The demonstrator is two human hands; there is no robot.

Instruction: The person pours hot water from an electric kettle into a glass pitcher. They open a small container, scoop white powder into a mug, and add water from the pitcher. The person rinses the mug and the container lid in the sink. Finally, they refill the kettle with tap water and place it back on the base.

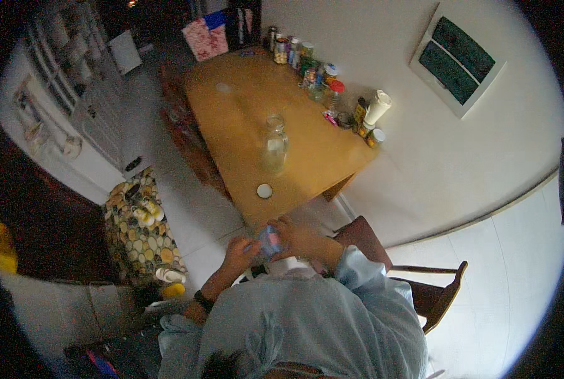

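Observation:
My right hand (301, 239) is wrapped around a small blue and pink packet (270, 241), just in front of my body at the table's near corner. From the other side, the fingers of my left hand (241, 251) pinch the packet's left edge. Blur hides the finer details of the packet. Beyond my hands, a clear glass jar (275, 147) stands on the wooden table (310, 156) with its mouth uncovered. A round white lid (264, 191) lies flat between the jar and the table's near corner.
Along the wall side of the table stand several jars and bottles (305, 61), one jar with a red lid (336, 86), and a pale roll (379, 106). A dark wooden chair (424, 289) is at my right. Shoes (148, 212) rest on a pebble-patterned mat (135, 237) at left.

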